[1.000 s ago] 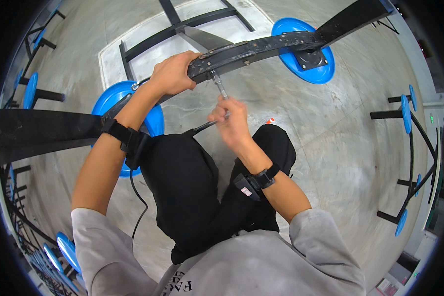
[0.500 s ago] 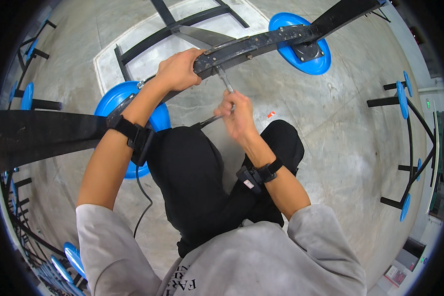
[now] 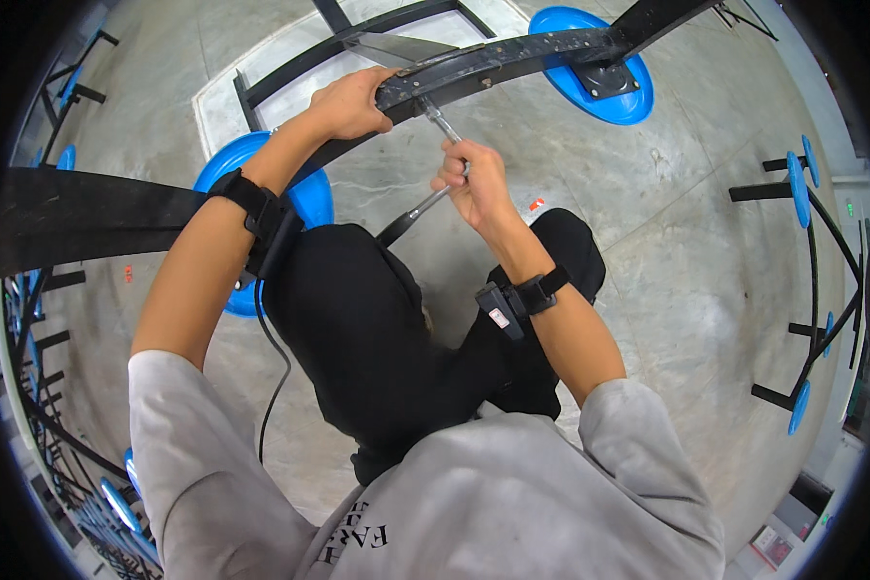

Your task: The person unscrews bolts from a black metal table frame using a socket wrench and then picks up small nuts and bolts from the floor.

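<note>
Higher in view than half a second before, the black curved beam [image 3: 512,66] ran above the grey floor [image 3: 677,251], and both hands had moved up with it. One blue disc [image 3: 604,109] lay behind the beam's right part, another [image 3: 311,198] behind the left forearm [image 3: 203,251]. The left hand [image 3: 353,104] gripped the beam, thumb on its near side, fingers partly hidden. The right hand's [image 3: 478,182] fingers were wrapped around the bent metal tool [image 3: 427,204], whose tip met the beam's near side. An orange scrap [image 3: 536,204] lay near the right knee [image 3: 565,246].
</note>
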Demonstrator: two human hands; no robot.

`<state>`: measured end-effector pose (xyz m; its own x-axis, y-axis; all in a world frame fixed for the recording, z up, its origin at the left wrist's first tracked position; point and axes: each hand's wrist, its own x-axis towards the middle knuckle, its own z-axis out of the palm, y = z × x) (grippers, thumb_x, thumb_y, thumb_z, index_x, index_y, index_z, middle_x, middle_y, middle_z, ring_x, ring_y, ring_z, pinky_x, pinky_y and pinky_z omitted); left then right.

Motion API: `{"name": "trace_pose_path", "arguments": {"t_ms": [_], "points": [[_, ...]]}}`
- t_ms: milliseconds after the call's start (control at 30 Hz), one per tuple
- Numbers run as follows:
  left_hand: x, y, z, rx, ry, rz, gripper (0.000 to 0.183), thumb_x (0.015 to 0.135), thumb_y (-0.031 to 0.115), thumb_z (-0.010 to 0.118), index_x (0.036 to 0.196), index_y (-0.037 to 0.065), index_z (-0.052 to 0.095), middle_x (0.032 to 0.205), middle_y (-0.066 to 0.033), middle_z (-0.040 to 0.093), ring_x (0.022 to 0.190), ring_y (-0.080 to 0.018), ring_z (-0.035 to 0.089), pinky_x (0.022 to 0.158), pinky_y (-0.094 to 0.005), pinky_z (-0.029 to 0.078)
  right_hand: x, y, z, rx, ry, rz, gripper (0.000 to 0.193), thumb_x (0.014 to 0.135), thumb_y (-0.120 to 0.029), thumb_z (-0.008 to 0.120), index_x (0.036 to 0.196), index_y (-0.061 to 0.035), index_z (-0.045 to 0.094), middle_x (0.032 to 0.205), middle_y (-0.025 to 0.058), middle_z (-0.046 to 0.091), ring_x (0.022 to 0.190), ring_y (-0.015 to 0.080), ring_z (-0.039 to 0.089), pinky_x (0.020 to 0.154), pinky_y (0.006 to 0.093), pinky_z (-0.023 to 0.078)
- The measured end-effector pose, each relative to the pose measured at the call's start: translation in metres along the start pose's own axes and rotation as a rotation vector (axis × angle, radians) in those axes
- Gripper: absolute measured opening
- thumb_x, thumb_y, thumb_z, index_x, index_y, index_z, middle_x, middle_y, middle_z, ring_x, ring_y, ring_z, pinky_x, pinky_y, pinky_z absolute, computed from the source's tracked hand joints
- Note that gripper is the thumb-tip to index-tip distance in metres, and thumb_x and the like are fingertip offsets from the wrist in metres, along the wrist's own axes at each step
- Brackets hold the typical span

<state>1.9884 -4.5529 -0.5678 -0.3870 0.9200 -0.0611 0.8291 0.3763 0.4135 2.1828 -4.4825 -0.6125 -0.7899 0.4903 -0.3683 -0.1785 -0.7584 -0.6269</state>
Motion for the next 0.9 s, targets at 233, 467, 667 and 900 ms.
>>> {"name": "trace_pose_path", "arguments": {"t_ms": [233, 467, 667, 900], "points": [[-0.006, 0.027, -0.010, -0.042, -0.065, -0.016, 0.069, 0.056, 0.020, 0.068, 0.121, 0.011, 0.051, 0.105, -0.0117, 0.060, 0.096, -0.0288, 0.057, 0.081, -0.0342, 0.045, -0.008, -0.011, -0.010, -0.026, -0.034, 0.032, 0.008, 0.078, -0.001, 0.045, 0.085, 0.0010, 0.049, 0.056, -0.0015, 0.034, 0.047, 0.0096, 0.033, 0.053, 0.0294, 0.035], [0.003, 0.030, -0.014, -0.034, -0.029, -0.003, 0.068, 0.056, 0.018, 0.067, 0.121, 0.008, 0.051, 0.108, -0.0114, 0.059, 0.098, -0.0288, 0.056, 0.082, -0.0336, 0.045, 0.005, -0.016, -0.014, -0.054, -0.008, -0.014, 0.006, 0.078, -0.001, 0.047, 0.081, 0.0022, 0.051, 0.056, 0.0002, 0.038, 0.044, 0.0102, 0.034, 0.049, 0.0298, 0.039], [0.018, 0.011, -0.002, -0.080, -0.006, 0.067, 0.069, 0.054, 0.018, 0.067, 0.122, 0.013, 0.052, 0.106, -0.0093, 0.059, 0.097, -0.0288, 0.057, 0.082, -0.0370, 0.046, 0.008, -0.017, -0.015, -0.116, 0.028, -0.063, 0.004, 0.078, -0.002, 0.051, 0.080, 0.0024, 0.052, 0.055, 0.0002, 0.039, 0.043, 0.0100, 0.034, 0.046, 0.0294, 0.038], [0.020, 0.027, -0.006, -0.098, -0.019, 0.029, 0.066, 0.054, 0.012, 0.067, 0.117, 0.002, 0.052, 0.106, -0.0139, 0.057, 0.097, -0.0293, 0.055, 0.086, -0.0316, 0.042, 0.010, -0.025, -0.019, -0.358, 0.089, -0.197, 0.009, 0.077, -0.006, 0.054, 0.072, 0.0013, 0.056, 0.053, 0.0001, 0.044, 0.044, 0.0094, 0.040, 0.044, 0.0281, 0.036]]}}
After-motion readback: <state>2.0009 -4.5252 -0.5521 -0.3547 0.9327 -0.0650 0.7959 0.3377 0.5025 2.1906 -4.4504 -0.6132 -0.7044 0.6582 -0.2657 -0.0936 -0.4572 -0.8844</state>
